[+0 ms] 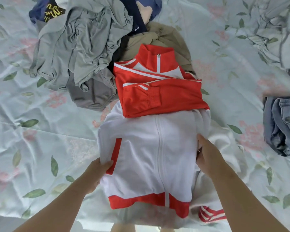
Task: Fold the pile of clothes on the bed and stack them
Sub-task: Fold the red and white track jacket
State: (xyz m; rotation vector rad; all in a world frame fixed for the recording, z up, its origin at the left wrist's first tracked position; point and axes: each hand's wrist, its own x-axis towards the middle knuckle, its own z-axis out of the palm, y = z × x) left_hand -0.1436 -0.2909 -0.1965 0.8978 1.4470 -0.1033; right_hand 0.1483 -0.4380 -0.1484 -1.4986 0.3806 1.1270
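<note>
A white zip jacket with red trim (149,153) lies front-up on the bed, its red hem nearest me. My left hand (97,171) grips its left edge, thumb on top beside the red pocket stripe. My right hand (206,154) lies at its right edge with fingers tucked against the folded side. A folded red jacket with white stripes (157,87) rests on the white jacket's upper part. Behind lies the unfolded pile: a crumpled grey garment (80,39), a dark grey piece (94,94), a khaki piece (166,37) and navy clothes (43,12).
Folded blue jeans (281,126) sit at the right edge of the floral bedsheet (40,131). A rumpled floral blanket (278,30) lies at the back right. A red-and-white striped cuff (211,213) pokes out by the near bed edge.
</note>
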